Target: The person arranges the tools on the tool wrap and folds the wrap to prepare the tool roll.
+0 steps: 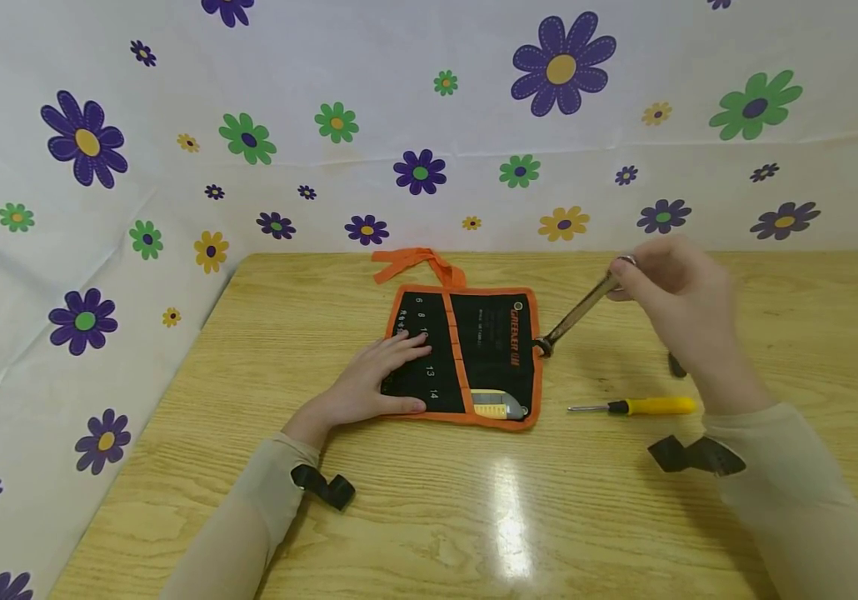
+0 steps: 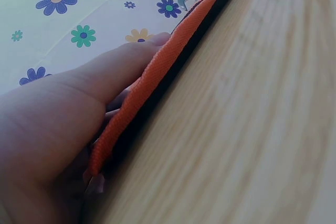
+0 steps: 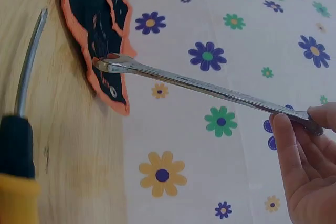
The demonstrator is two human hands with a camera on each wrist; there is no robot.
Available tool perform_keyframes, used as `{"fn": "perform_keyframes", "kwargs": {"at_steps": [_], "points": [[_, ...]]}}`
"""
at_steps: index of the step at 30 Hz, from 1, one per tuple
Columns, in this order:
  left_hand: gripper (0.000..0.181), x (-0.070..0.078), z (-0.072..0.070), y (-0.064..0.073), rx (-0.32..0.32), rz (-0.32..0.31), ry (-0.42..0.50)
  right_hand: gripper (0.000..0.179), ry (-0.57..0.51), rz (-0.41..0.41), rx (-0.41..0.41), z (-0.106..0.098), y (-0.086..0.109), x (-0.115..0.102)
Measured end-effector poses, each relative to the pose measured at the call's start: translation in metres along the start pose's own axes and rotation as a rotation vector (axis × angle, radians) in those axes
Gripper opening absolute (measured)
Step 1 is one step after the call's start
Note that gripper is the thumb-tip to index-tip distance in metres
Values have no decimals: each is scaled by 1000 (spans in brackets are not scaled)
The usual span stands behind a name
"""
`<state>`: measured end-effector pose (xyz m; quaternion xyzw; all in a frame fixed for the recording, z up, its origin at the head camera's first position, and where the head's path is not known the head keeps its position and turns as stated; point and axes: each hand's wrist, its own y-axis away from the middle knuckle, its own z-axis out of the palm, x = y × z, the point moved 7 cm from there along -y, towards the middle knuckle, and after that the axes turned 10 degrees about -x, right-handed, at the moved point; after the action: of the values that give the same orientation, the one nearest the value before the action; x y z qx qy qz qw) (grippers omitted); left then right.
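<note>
A black tool pouch (image 1: 489, 333) with orange trim lies flat on the table, sizes printed down its left part. My left hand (image 1: 376, 375) rests on its left side with fingers spread; in the left wrist view the thumb lies along the orange edge (image 2: 142, 87). A yellow-and-grey utility knife (image 1: 500, 405) sits in the pouch's lower right. My right hand (image 1: 687, 304) pinches a chrome combination wrench (image 1: 582, 310) by its upper end. The wrench slants down to the left, its lower end right at the pouch's right edge. The right wrist view shows the wrench (image 3: 210, 88) along its length.
A screwdriver with a yellow handle (image 1: 661, 406) lies on the table right of the pouch. A dark object (image 1: 676, 365) shows partly behind my right wrist. The orange tie strap (image 1: 429, 260) stretches beyond the pouch toward the flowered cloth (image 1: 384, 83) at the back.
</note>
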<state>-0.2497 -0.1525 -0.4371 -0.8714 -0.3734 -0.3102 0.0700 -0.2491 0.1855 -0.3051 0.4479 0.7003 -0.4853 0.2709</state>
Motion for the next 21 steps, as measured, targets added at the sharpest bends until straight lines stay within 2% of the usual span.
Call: {"fn": "perform_keyframes", "kwargs": {"at_steps": [4, 8, 12, 16, 21], "points": [[78, 0, 0, 0, -1, -2, -3, 16, -180, 101, -50, 10, 1, 4], [78, -1, 1, 0, -1, -5, -1, 19, -323, 157, -79, 21, 3, 11], [78, 0, 1, 0, 0, -3, 1, 21, -360, 206, -102, 29, 5, 20], [77, 0, 1, -1, 1, -2, -2, 26, -331, 284, -134, 36, 7, 28], [78, -2, 1, -1, 0, -8, -9, 23, -445, 303, -162, 45, 8, 33]]}}
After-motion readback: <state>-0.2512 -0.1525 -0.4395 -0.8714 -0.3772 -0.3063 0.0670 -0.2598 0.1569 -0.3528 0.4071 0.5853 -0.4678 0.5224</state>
